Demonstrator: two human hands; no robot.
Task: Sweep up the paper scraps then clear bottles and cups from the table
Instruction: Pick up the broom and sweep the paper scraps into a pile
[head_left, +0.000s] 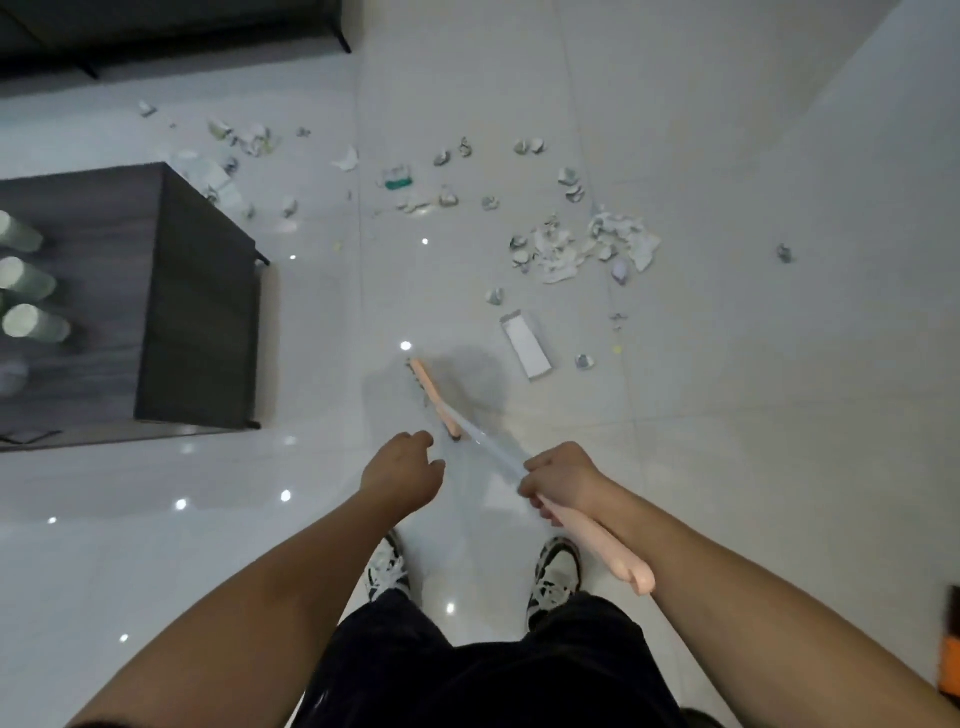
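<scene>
Holding the broom (470, 434) in our right hand's (558, 480) grip, left hand (405, 470) loose and empty, we've barely begun; paper scraps (582, 244) litter the upper-centre floor; cups (26, 283) remain on the table (202, 291) at left.

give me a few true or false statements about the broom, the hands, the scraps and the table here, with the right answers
1. The right hand grips the broom by its handle. True.
2. The left hand also holds the broom. False: it hangs beside the handle with fingers loosely curled, holding nothing.
3. The paper scraps are already gathered against the broom head. False: they lie scattered over the floor beyond it, apart from the bristles.
4. Cups stand on the dark table. True.
5. A flat white box lies on the floor between the broom head and the biggest heap of scraps. True.
6. The broom head rests on the table. False: it is down at the floor.
</scene>
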